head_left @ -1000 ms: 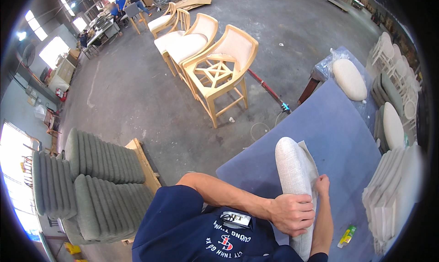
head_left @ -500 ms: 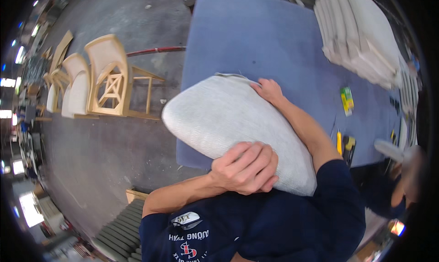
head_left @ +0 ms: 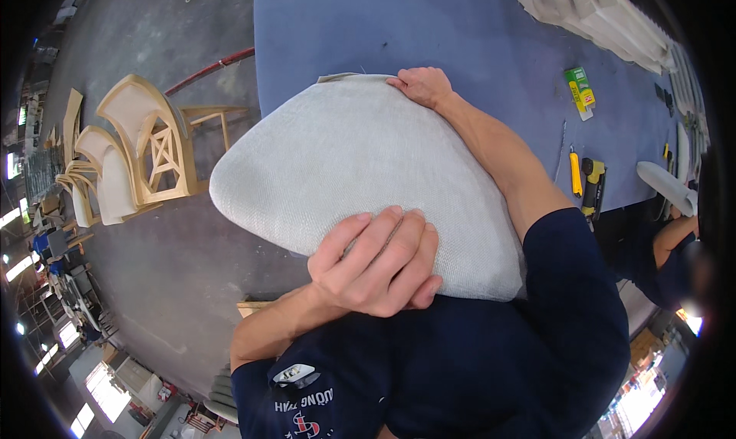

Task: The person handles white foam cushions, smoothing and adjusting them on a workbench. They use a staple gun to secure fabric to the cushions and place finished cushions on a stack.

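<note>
While both hands grip it, the pale grey seat cushion (head_left: 360,178) lies broad side up against the person's chest, over the near edge of the blue-covered table (head_left: 460,32) and partly over the concrete floor (head_left: 153,25). Its long axis runs from the rounded end at the person's left, out over the floor, toward the squarer end at their right, tucked under the right upper arm. The left hand (head_left: 379,266) clamps the near edge, fingers close together and curled over the fabric. The right hand (head_left: 420,85) holds the far edge, fingers bent down onto the cushion beside a loose flap of cloth; the right forearm lies across the cushion's right side and hides that part. On the table, off to the right, lie a small green and yellow box (head_left: 580,90), a yellow-handled tool (head_left: 575,172) and a black and yellow stapler-like tool (head_left: 592,182). A stack of pale cushions (head_left: 598,13) sits at the far right corner. On the floor to the left stand several bare wooden chair frames (head_left: 146,144), with a red hose (head_left: 211,67) just beyond them. Another person's arm (head_left: 671,236) shows at the right edge.
</note>
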Demonstrator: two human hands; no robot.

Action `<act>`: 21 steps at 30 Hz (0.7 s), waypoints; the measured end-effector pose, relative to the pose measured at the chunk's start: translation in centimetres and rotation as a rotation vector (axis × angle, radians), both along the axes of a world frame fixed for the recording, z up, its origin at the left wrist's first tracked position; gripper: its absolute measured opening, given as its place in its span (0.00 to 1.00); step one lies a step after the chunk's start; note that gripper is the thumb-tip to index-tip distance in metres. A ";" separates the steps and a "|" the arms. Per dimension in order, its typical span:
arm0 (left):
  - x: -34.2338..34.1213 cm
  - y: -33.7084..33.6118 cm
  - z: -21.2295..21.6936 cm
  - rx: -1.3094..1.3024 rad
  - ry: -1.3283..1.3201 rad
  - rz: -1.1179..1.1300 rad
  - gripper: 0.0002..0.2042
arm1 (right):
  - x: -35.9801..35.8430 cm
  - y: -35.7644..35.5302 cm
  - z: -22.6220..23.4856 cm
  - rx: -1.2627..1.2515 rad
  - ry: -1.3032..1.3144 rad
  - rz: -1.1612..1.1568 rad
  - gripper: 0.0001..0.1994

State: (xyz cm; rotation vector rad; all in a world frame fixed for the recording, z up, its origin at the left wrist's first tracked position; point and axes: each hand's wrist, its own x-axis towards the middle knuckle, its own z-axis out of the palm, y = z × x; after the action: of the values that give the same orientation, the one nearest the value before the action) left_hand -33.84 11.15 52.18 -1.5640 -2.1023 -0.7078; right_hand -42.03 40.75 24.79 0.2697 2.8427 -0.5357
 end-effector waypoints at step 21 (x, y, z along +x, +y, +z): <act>-0.6 3.7 1.6 0.104 0.104 -0.021 0.22 | 8.1 5.1 2.7 -0.425 -0.112 -0.238 0.18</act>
State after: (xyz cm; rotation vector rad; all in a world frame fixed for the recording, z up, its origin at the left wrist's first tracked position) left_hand -34.45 14.81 53.75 -1.5348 -1.9460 -0.7146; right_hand -33.95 45.90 27.51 0.5387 2.5220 -1.1120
